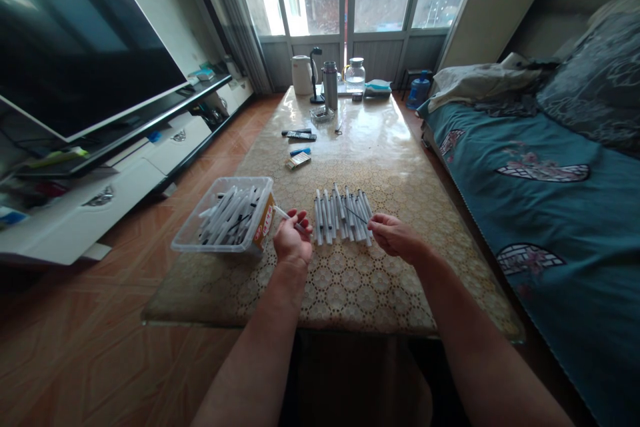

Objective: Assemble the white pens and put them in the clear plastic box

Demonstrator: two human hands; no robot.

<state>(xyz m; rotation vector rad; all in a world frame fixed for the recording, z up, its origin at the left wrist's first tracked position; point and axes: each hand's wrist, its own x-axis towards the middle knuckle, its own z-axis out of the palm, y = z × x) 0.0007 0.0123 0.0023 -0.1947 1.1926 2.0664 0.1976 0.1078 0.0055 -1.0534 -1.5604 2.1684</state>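
Note:
My left hand (pixel 293 240), palm turned up, has its fingers curled round a white pen barrel (pixel 281 212), just right of the plastic box. Between the thumb and fingers of my right hand (pixel 395 237) is a thin dark pen refill (pixel 357 215), pointing left over the pens. A spread of white pens with dark ends (pixel 327 217) lies on the table between my hands, roughly side by side, some overlapping. The clear plastic box (pixel 183 238) on the left holds many white pen barrels (pixel 233 210) and some dark parts. An orange label marks its right side.
The long table (pixel 345 287) has a patterned cover. Beyond the pens lie a small carton (pixel 299 160), a blue item (pixel 301 151) and a remote (pixel 302 137). Farther back stand an ashtray (pixel 323 113), thermos (pixel 330 85), kettle (pixel 301 75) and glass jug (pixel 355 77). A bed (pixel 530 213) flanks the right.

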